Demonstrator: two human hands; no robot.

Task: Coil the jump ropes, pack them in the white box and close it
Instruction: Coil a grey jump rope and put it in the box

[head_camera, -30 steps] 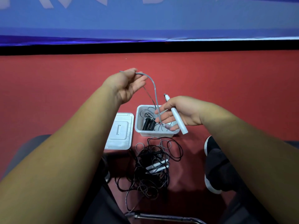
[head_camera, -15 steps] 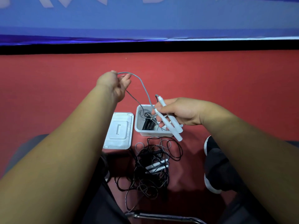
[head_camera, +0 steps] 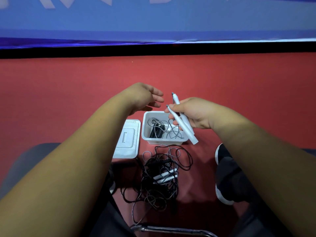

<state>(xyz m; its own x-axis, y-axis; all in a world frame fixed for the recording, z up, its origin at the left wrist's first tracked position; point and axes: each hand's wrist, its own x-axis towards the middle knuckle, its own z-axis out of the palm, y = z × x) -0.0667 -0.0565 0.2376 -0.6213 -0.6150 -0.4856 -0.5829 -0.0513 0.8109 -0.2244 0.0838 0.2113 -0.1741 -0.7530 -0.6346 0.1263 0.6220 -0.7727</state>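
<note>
Red floor [head_camera: 239, 86] below: left hand [head_camera: 143, 98] fingers [head_camera: 157, 94] newly wide, right hand [head_camera: 195, 113] fingers [head_camera: 173, 108] around 2 handles [head_camera: 188, 132].

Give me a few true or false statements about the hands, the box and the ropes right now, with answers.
1. The right hand grips two white handles. True.
2. The lid sits on the white box. False: it lies on the floor, left of the box.
3. The left hand holds a rope. False: it is open and holds nothing.
4. A tangle of ropes lies on the floor outside the box. True.
</note>
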